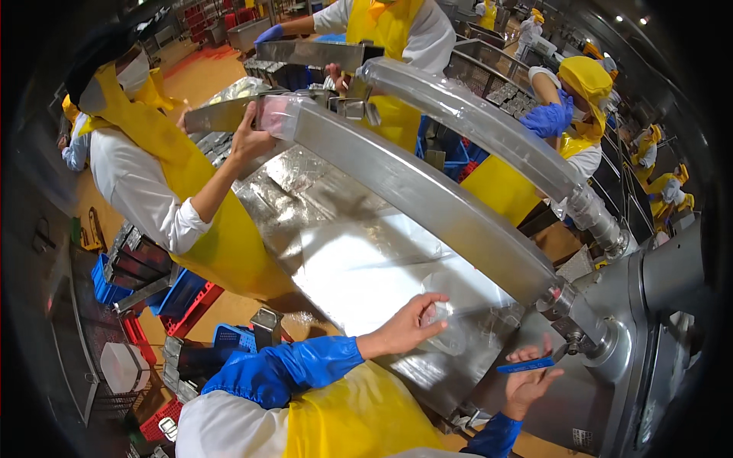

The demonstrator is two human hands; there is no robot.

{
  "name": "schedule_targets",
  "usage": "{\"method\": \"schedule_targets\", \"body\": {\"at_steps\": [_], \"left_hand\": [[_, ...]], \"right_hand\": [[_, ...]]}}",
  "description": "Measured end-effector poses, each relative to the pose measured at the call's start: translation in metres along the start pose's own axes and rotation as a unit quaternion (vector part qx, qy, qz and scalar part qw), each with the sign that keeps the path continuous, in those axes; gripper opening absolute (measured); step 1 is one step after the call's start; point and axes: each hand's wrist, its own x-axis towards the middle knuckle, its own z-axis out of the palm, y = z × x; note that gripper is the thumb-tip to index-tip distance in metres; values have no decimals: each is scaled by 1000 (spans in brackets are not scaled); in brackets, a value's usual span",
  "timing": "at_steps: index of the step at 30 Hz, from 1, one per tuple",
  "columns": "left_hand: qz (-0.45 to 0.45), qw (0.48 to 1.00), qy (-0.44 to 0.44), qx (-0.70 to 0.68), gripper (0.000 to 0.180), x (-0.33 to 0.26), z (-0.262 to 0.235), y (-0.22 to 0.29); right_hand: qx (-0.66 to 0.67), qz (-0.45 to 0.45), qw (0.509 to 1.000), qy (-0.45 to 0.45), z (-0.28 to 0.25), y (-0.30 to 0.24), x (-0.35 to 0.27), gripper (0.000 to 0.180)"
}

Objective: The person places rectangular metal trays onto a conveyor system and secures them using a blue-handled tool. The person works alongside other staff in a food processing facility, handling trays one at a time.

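My left hand (405, 327) is over the metal table, thumb and index finger spread apart. Clear plastic film (452, 336) lies at its fingertips; whether the fingers grip it I cannot tell. In my right hand (525, 388), lower right, a blue-handled tool (527, 365) rests across the fingers, its thin grey end pointing toward the machine's nozzle fitting (584, 324). From that fitting a long metal tube (412, 187) runs to the far left. Pink filling in clear film (281, 116) shows at its far end, where a co-worker's hand (248, 137) is close by, along a metal mould (221, 116).
A second tube, covered in clear plastic (473, 122), runs behind the first. The metal table (343, 252) lies beneath. Co-workers in yellow aprons stand left (183, 206) and across (389, 46). The grey machine body (649, 305) is at right; blue crates (179, 290) stand lower left.
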Motion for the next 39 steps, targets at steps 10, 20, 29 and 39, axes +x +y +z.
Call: {"method": "schedule_targets", "body": {"at_steps": [10,20,29,39], "left_hand": [[-23,987,-10,161,49,-29,37,-49],[-41,986,3,163,29,-40,-7,-37],[-150,976,-31,-153,14,-11,-176,-27],[-47,852,199,-482,14,65,-419,3]], "right_hand": [[-202,211,940,-174,-68,165,-54,20],[-205,229,937,-168,-18,175,-15,14],[-176,396,867,-248,189,210,74,16],[88,450,804,-378,382,406,181,20]]}}
